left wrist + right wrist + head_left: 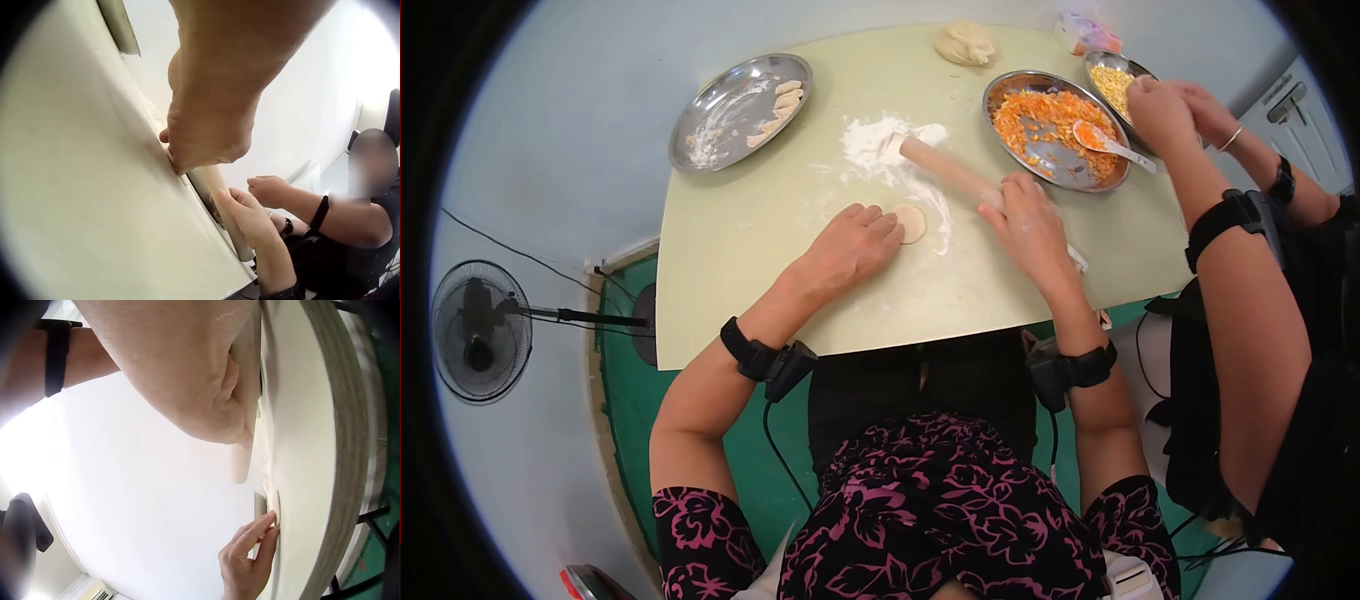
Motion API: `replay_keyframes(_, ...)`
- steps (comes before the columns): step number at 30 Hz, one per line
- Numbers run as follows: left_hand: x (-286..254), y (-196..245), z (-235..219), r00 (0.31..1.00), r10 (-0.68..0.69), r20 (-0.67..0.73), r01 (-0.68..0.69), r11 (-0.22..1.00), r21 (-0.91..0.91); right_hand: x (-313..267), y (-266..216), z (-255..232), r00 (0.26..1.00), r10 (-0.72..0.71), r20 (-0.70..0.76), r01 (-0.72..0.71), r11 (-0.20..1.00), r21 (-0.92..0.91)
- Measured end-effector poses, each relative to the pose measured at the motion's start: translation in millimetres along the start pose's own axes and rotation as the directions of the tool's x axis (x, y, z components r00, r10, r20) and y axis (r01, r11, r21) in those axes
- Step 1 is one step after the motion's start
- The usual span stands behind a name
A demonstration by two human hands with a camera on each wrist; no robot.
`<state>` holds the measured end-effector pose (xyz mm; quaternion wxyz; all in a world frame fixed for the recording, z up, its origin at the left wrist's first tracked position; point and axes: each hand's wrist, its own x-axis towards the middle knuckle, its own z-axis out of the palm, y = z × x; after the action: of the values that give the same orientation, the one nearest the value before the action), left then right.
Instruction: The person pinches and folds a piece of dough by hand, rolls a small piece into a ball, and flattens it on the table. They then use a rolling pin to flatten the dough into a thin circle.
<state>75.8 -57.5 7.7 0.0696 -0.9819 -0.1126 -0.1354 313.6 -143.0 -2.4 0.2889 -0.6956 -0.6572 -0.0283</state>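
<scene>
A small round dough disc (911, 224) lies flat on the table. At its left edge is the left hand (855, 245), fingers bent; in the right wrist view the left hand's (245, 559) thumb and fingertips pinch the rim of the disc (277, 503). The right hand (1032, 228) grips the near part of a wooden rolling pin (950, 172), which slants away with its far end over loose flour (870, 143). In the left wrist view the right hand (250, 219) holds the pin (215, 181), and the left hand (209, 125) hides the disc.
A steel tray (725, 125) with shaped dough pieces stands back left. Behind are a dough lump (965, 44), a tray of orange filling (1050, 120) with a spoon (1105, 142), and a bowl of yellow bits (1112, 85). Another person's hands (1165, 112) are at the right.
</scene>
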Motion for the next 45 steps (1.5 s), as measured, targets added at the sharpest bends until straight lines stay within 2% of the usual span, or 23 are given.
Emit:
replay_keyframes(2,3.0,-0.7,1.5,0.999,0.016,0.033,-0.017,0.999,0.031,0.3,2.2,4.9,0.999,0.008,0.038,-0.007,0.999,-0.032)
replay_keyframes(5,6.6,-5.9,0.1,1.000,0.010,0.013,-0.009,0.998,-0.069,-0.1,-0.6,2.0,0.999,-0.008,0.033,0.010,0.999,-0.044)
replay_keyframes(8,8.7,-12.1,1.0,0.987,-0.147,-0.070,0.123,0.955,-0.271,-0.7,0.7,1.8,0.999,-0.011,0.035,0.012,0.999,-0.044)
replay_keyframes(9,9.8,-14.0,1.0,0.942,-0.336,0.027,0.299,0.798,-0.524,-0.9,0.4,2.0,0.999,-0.007,0.035,0.009,0.999,-0.049)
replay_keyframes(10,10.9,-15.9,0.6,0.862,-0.478,0.170,0.443,0.546,-0.711,-1.1,-0.1,2.3,0.999,-0.004,0.035,0.006,0.999,-0.053)
replay_keyframes(11,11.8,-17.8,0.0,0.755,-0.558,0.344,0.538,0.228,-0.811,-1.2,-0.5,2.8,0.999,-0.002,0.036,0.004,0.998,-0.057)
replay_keyframes(12,13.4,-19.8,-2.7,0.717,-0.540,0.441,0.506,-0.031,-0.862,-1.2,-0.9,2.8,0.999,0.000,0.039,0.002,0.998,-0.062)
replay_keyframes(14,17.2,-22.3,-12.3,0.668,-0.432,0.606,0.359,-0.527,-0.771,-1.0,-1.3,2.7,0.999,0.001,0.044,0.002,0.997,-0.072)
replay_keyframes(15,18.9,-20.8,-16.1,0.678,-0.373,0.633,0.362,-0.580,-0.730,-0.9,-0.9,3.4,0.999,0.002,0.051,0.002,0.997,-0.079)
replay_keyframes(18,16.4,-23.5,-2.8,0.606,-0.360,0.710,0.562,-0.437,-0.702,-0.8,0.1,4.5,0.998,0.000,0.056,0.005,0.995,-0.102)
replay_keyframes(21,13.5,-35.0,-4.7,0.536,-0.461,0.708,0.553,-0.442,-0.706,-3.3,0.2,5.0,0.999,0.000,0.051,0.006,0.993,-0.119)
replay_keyframes(24,12.0,-37.8,-5.2,0.515,-0.488,0.705,0.527,-0.468,-0.709,-2.4,-1.6,4.0,0.998,0.007,0.068,0.001,0.993,-0.116)
replay_keyframes(27,23.4,-32.2,-5.3,0.477,-0.561,0.676,0.661,-0.278,-0.697,-2.6,-1.5,4.3,0.997,0.015,0.076,-0.007,0.994,-0.112)
replay_keyframes(30,30.7,-22.5,12.6,0.617,-0.649,0.444,0.735,0.274,-0.620,-2.8,-5.3,1.2,0.996,0.029,0.082,-0.019,0.992,-0.126)
replay_keyframes(33,39.5,-12.6,16.7,0.726,-0.560,0.399,0.665,0.424,-0.615,-3.5,-4.3,3.0,0.997,0.025,0.077,-0.014,0.990,-0.140)
replay_keyframes(36,38.4,1.2,8.1,0.874,-0.406,0.268,0.486,0.698,-0.526,-3.7,-4.5,3.2,0.997,0.018,0.072,-0.008,0.990,-0.143)
replay_keyframes(37,31.9,-3.0,18.2,0.918,-0.358,0.168,0.395,0.813,-0.428,-3.8,-3.9,3.4,0.998,0.011,0.067,-0.002,0.990,-0.142)
replay_keyframes(41,14.2,-37.1,10.4,0.782,-0.593,0.194,0.622,0.716,-0.317,-4.2,-4.4,4.1,0.998,-0.002,0.057,0.011,0.988,-0.156)
replay_keyframes(44,2.8,-42.2,15.7,0.816,-0.578,0.009,0.571,0.802,-0.174,-4.8,-4.7,4.4,0.999,-0.014,0.046,0.022,0.986,-0.166)
replay_keyframes(45,3.0,-40.4,12.6,0.829,-0.555,0.062,0.558,0.817,-0.148,-4.9,-4.8,4.5,0.999,-0.012,0.048,0.020,0.985,-0.170)
